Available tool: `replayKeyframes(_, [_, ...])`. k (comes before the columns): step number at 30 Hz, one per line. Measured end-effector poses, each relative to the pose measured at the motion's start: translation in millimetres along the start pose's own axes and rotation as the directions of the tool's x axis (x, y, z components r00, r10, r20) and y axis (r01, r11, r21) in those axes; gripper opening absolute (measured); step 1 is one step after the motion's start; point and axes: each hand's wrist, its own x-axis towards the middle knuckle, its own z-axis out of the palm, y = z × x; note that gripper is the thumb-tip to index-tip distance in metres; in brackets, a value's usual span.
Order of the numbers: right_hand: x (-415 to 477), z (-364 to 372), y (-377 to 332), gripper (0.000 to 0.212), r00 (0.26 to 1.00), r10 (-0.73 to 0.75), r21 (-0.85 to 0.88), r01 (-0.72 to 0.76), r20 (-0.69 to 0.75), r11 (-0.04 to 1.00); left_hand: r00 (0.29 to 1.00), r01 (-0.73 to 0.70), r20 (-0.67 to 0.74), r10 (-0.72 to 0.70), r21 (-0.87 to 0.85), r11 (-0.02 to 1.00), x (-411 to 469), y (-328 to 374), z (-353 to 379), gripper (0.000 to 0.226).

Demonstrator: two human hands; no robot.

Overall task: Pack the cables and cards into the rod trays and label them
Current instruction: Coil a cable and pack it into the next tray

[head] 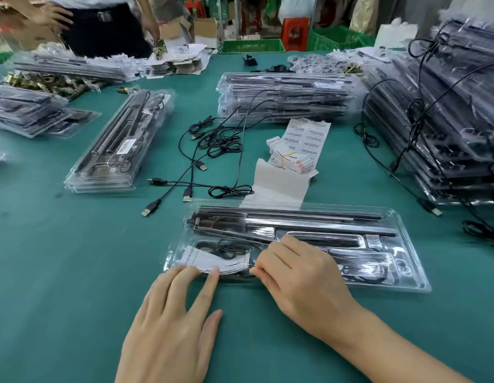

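On the green cloth-covered table point(60, 258), low stacks of clear plastic rod trays point(27, 111) sit at the far left, blurred. Just right of them, a slanted stack of clear trays point(116, 150) holds black rods, and the top tray carries a white barcode sticker point(126, 146). Near the front, the left hand point(171, 322) lies palm down with its fingers straight and spread. 3 fingertips press the near edge of a white printed card point(212, 261), and the thumb rests on the cloth. Beyond it, loose black USB cables point(212, 145) sprawl across the middle of the table. The card lies over a coiled black cable point(226, 248) in the left pocket of the nearest clear rod tray point(406, 244), which lies crosswise with black rods point(309, 225) in its far channels. The right hand point(301, 277) rests on this tray with its fingers bent and its tips at the card's right end. Whether it pinches anything cannot be told. Behind the tray lie a curling white backing strip point(279, 183), a rubber-banded bundle of white cards point(290, 158) and a sheet of barcode labels point(309, 136). Farther back stands a middle stack of filled trays point(284, 98). At the right edge, a tall stack of trays point(447, 111) has black cables hanging over it.
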Motion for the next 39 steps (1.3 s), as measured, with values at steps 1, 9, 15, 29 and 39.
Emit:
replayKeyframes(1, [-0.4,0.1,0.1,0.024,1.0,0.004,0.004,-0.004,0.0,1.0,1.0,0.013,0.009,-0.013,-0.023,1.0,0.1,0.8,-1.2,0.048])
replayKeyframes(9, [-1.0,1.7,1.1,0.023,1.0,0.011,0.019,-0.011,0.012,1.0,0.999,0.025,0.024,-0.024,-0.062,0.998,-0.4,1.4,-2.7,0.047])
replayKeyframes(15, [-1.4,1.4,1.2,0.022,0.999,0.028,0.056,-0.03,0.03,0.998,0.996,0.085,0.055,-0.076,-0.188,0.978,1.9,-5.0,-4.6,0.046])
replayKeyframes(29, [-0.8,0.9,1.5,0.025,0.997,0.07,0.108,-0.072,0.021,0.992,0.991,-0.033,-0.132,0.02,-0.098,0.995,18.2,-36.2,-4.0,0.023])
replayKeyframes(39, [0.1,0.5,1.2,0.022,0.996,0.087,0.12,-0.09,0.023,0.989,0.974,0.006,-0.227,0.015,0.09,0.996,20.4,-30.9,1.3,0.022])
